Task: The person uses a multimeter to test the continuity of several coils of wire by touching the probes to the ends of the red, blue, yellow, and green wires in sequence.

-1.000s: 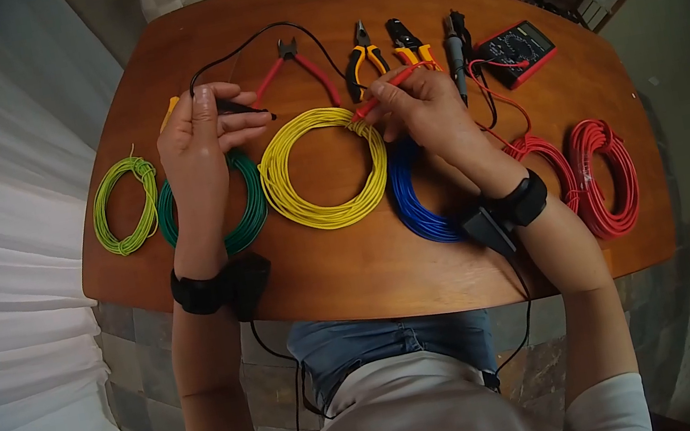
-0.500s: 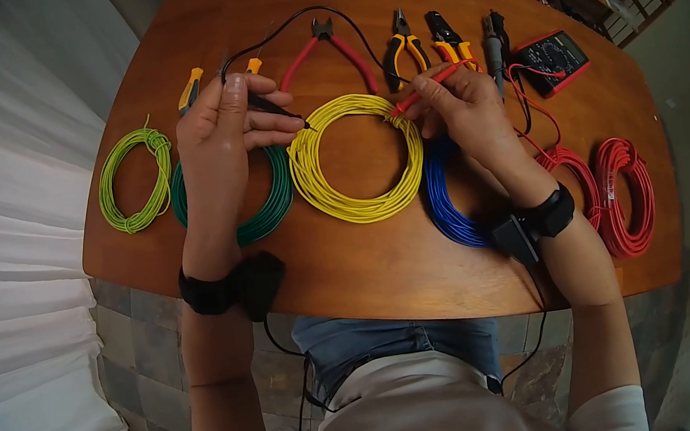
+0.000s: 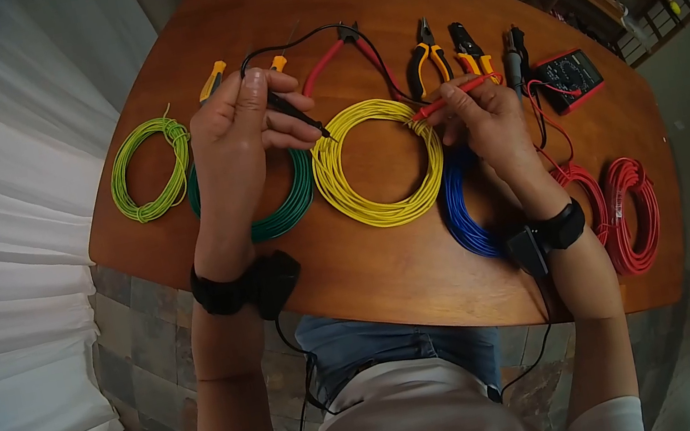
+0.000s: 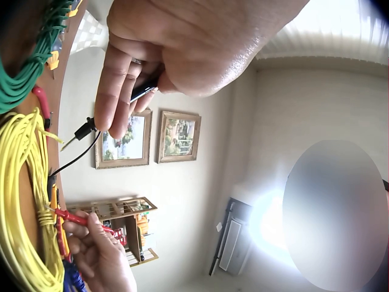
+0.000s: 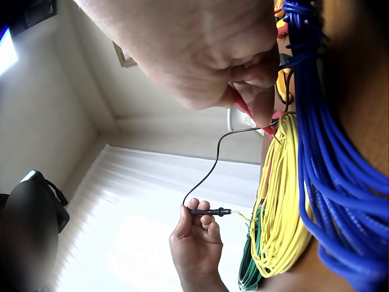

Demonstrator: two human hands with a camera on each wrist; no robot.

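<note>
My left hand (image 3: 234, 138) pinches a black multimeter probe (image 3: 293, 116), its tip pointing down and right at the upper left of a yellow wire coil (image 3: 333, 185). In the right wrist view the metal tip of the black probe (image 5: 209, 212) meets a loose yellow wire end (image 5: 244, 216). My right hand (image 3: 493, 129) grips a red probe (image 3: 431, 109) between thumb and fingers. Its tip is right at the tied part of the yellow coil, at the upper right. A black lead (image 3: 304, 36) arches between the hands.
Left of the yellow coil lie green (image 3: 293, 211) and yellow-green (image 3: 121, 186) coils; to its right, blue (image 3: 461, 218) and red (image 3: 638, 251) ones. Behind stand red-handled cutters (image 3: 323, 67), pliers (image 3: 428, 53), wire strippers (image 3: 467, 46), a soldering iron (image 3: 513, 66) and a multimeter (image 3: 569, 82).
The head view has shifted, so the table sits further right. My left hand has brought the black probe tip closer to the yellow coil's upper left. The red probe stays by the tied part.
</note>
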